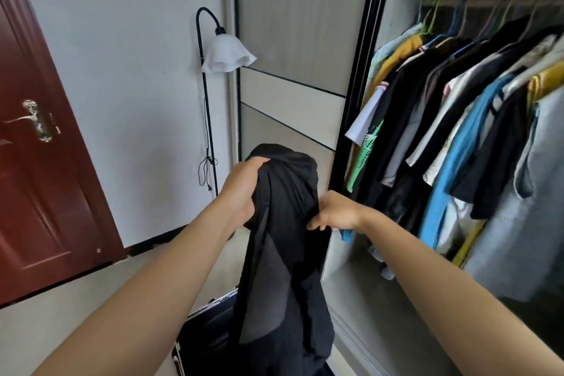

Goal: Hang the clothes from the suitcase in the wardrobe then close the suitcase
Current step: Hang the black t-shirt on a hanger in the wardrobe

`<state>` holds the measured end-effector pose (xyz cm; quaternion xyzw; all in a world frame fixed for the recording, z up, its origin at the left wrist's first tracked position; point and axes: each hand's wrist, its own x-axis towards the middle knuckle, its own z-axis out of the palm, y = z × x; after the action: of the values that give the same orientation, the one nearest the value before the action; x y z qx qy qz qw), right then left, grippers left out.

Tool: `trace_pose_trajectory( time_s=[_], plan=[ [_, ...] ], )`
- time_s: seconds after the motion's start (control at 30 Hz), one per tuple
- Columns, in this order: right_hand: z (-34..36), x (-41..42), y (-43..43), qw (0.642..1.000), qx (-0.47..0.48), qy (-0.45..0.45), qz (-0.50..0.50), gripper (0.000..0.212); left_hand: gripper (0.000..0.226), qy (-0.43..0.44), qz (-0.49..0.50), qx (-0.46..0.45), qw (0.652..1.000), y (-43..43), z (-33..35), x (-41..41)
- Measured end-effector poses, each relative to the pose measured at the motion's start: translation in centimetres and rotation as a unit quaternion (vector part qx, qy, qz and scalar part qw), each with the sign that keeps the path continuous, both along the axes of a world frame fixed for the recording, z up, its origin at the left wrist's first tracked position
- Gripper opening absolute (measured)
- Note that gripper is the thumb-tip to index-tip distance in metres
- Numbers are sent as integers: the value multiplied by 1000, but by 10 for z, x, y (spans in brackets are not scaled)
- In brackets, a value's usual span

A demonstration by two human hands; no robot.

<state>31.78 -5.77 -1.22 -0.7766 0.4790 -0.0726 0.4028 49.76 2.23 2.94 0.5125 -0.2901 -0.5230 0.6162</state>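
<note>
From my head camera: my left hand (242,189) has its fingers curled tight round the bunched top of a black garment (287,253), holding it up in front of me. My right hand (337,212) pinches the cloth at its side edge. The rest of it hangs down over the suitcase (207,330) on the floor, which looks open; I cannot see what is left inside. I see no hanger in this piece. The wardrobe (393,40) stands open to my right, its rail (488,1) crowded with hung clothes (473,131). I judge this garment is not yet hung, and closing the suitcase comes after.
</note>
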Motion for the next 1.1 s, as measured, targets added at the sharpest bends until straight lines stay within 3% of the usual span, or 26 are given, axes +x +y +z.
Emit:
trace_pose_trajectory(
  time_s=[0.07, 0.23, 0.37, 0.5, 0.57, 0.67, 0.77, 0.83, 0.9, 1.0, 1.1],
  plan=[
    [-18, -18, -4, 997, 33, -66, -28, 10, 22, 30, -15, -9, 999, -1, 4, -12],
    [-28, -57, -21, 953, 145, -263, -47, 45, 24, 156, 67, -50, 984, -17, 8, -25],
    [-2, -89, -31, 921, 138, -362, -31, 20, 30, 157, 81, -75, 981, -33, -2, -32],
    [25, -129, -56, 928, 121, -353, -7, 19, 20, 20, -27, -72, 997, -44, -9, -65],
    [34, -144, -65, 930, 98, -352, -30, 19, 24, -115, -60, -11, 991, -48, -10, -82],
    [45, -168, -76, 921, 90, -374, -62, 16, 54, -339, -114, 65, 932, -57, -19, -105],
    [49, -184, -80, 929, 68, -356, -77, 17, 64, -321, -260, 87, 906, -62, -29, -129],
    [49, -196, -82, 933, 59, -346, -79, 17, 51, -293, -300, 83, 904, -69, -32, -162],
    [49, -205, -84, 941, 37, -328, -74, 15, 29, -327, -265, 55, 905, -77, -36, -199],
    [53, -222, -86, 945, 21, -314, -93, 11, 35, -307, -170, -2, 937, -91, -45, -248],
    [64, -246, -91, 942, 27, -301, -144, 14, 31, -259, -176, -34, 949, -102, -50, -267]
  ],
)
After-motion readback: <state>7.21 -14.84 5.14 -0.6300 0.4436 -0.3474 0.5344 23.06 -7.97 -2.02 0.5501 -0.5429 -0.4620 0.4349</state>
